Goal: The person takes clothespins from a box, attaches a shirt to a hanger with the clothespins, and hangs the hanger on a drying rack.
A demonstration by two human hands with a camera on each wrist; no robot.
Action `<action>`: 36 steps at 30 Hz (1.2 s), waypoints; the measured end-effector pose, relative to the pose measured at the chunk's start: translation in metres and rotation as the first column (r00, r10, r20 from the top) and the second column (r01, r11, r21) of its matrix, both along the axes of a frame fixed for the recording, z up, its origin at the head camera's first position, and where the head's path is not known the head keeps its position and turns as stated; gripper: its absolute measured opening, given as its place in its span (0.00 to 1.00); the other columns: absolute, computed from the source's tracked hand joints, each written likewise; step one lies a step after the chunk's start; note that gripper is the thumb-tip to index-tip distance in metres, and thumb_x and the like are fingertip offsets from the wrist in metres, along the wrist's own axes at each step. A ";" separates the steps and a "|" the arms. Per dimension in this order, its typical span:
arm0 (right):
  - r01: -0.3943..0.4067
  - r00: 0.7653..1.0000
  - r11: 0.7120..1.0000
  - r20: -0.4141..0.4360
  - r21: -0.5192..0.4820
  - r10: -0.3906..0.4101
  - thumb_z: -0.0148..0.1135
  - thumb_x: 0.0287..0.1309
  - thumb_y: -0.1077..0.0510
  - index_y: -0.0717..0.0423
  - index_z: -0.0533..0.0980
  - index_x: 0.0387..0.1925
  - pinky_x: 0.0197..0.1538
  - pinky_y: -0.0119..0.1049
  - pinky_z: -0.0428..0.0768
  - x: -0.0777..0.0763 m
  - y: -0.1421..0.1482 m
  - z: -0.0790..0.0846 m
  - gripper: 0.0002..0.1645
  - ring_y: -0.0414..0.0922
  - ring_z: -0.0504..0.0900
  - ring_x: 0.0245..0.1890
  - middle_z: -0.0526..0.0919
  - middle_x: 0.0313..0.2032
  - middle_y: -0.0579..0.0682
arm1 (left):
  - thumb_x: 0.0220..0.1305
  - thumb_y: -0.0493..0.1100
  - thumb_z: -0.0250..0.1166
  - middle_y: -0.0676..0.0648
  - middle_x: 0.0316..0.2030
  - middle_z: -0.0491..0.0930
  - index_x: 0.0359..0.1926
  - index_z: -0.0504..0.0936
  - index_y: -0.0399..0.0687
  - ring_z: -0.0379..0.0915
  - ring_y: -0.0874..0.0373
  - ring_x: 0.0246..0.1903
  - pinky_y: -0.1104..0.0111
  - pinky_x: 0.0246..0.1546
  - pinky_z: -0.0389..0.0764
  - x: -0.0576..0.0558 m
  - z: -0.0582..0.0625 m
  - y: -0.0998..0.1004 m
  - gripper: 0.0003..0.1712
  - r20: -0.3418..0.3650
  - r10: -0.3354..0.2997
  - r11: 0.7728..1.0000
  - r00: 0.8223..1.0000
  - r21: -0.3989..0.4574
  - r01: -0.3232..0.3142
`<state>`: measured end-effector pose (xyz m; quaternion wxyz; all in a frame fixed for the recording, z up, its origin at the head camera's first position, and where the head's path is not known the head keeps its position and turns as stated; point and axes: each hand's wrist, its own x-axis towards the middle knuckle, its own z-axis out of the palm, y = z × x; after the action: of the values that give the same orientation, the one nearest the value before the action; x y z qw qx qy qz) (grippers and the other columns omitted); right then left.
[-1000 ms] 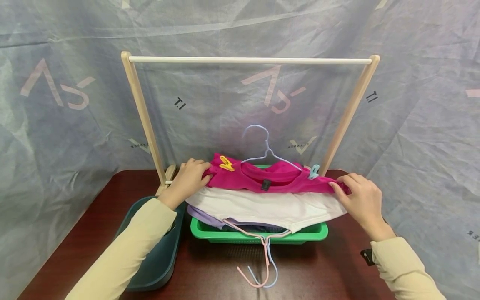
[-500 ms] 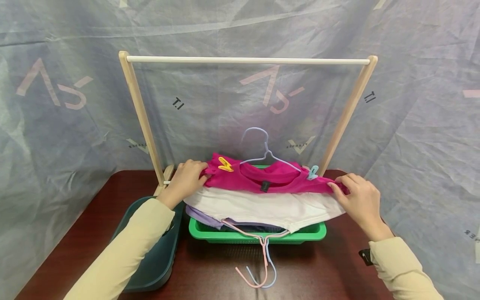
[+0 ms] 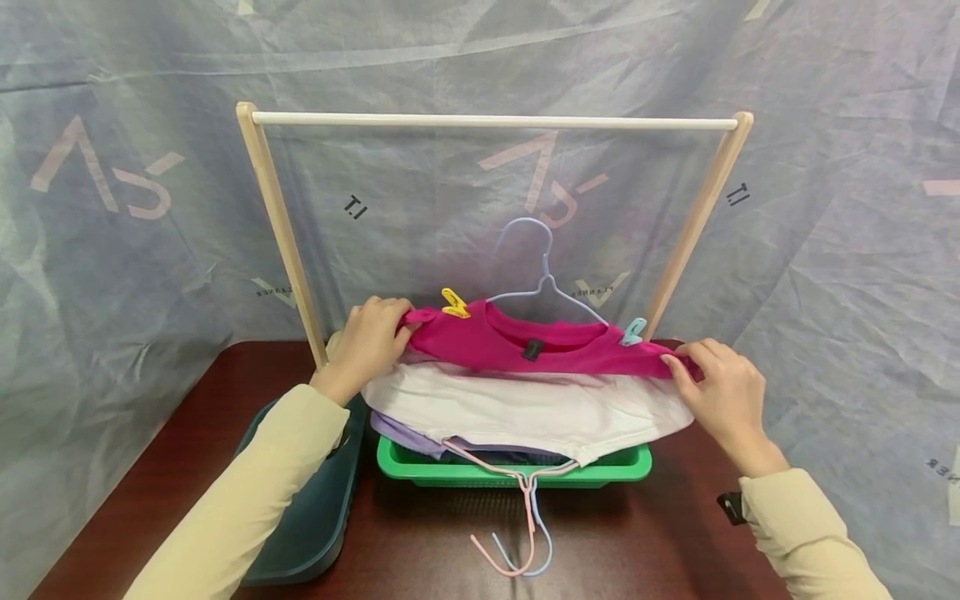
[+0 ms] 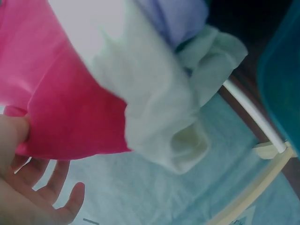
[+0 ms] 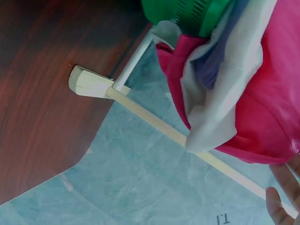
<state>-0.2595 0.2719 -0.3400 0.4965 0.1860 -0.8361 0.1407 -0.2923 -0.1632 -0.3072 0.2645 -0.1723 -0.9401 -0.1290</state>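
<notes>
A magenta shirt (image 3: 487, 343) is stretched between both hands over the pile of clothes. My left hand (image 3: 372, 340) pinches its left shoulder edge; in the left wrist view the thumb lies on the magenta cloth and the other fingers pass behind it. My right hand (image 3: 722, 392) pinches the opposite shoulder end. A light blue hanger (image 3: 542, 287) stands up out of the shirt's neck, hook upward. A yellow clothespin (image 3: 454, 303) and a pale blue clothespin (image 3: 633, 331) sit on the shoulders. Beneath lies a white shirt (image 3: 517, 408), with a purple garment (image 3: 408, 435) under it.
The pile rests on a green basket (image 3: 420, 472). Pink (image 3: 501, 567) and blue hanger hooks stick out over its front. A dark teal bin (image 3: 300, 533) stands at the left. Behind rises a wooden rack with a white rail (image 3: 495, 122); a grey sheet (image 3: 112, 267) hangs beyond.
The magenta shirt's top edge has risen with its hanger and both clothespins. The left hand has gone up a little with it; the right hand has shifted only slightly.
</notes>
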 end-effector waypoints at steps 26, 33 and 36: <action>0.159 0.984 0.974 0.105 -0.162 -0.144 0.65 0.47 0.57 0.57 0.80 0.21 0.18 0.40 0.62 -0.016 0.012 0.061 0.07 0.46 0.72 0.19 0.80 0.21 0.54 | 0.63 0.52 0.56 0.47 0.31 0.80 0.36 0.74 0.47 0.70 0.47 0.35 0.54 0.38 0.66 -0.030 0.077 0.034 0.13 -0.082 0.127 0.991 0.989 0.054 -0.122; 0.195 0.975 0.961 0.144 -0.195 -0.169 0.63 0.49 0.55 0.59 0.80 0.23 0.22 0.42 0.64 -0.024 0.016 0.082 0.11 0.35 0.71 0.20 0.81 0.23 0.58 | 0.64 0.51 0.56 0.46 0.34 0.81 0.39 0.75 0.47 0.70 0.47 0.36 0.55 0.39 0.65 -0.036 0.095 0.041 0.12 -0.082 0.116 0.991 0.990 0.077 -0.110; 0.219 0.968 0.953 0.174 -0.210 -0.184 0.62 0.50 0.53 0.58 0.81 0.25 0.22 0.42 0.64 -0.025 0.018 0.089 0.12 0.22 0.65 0.18 0.82 0.24 0.58 | 0.64 0.50 0.55 0.46 0.37 0.81 0.42 0.76 0.47 0.72 0.47 0.38 0.54 0.40 0.66 -0.039 0.101 0.045 0.13 -0.085 0.114 0.991 0.990 0.085 -0.107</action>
<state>-0.2842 0.2899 -0.2513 0.4609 0.0304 -0.8646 0.1978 -0.3313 -0.1179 -0.2064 0.3198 -0.1146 -0.9294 -0.1440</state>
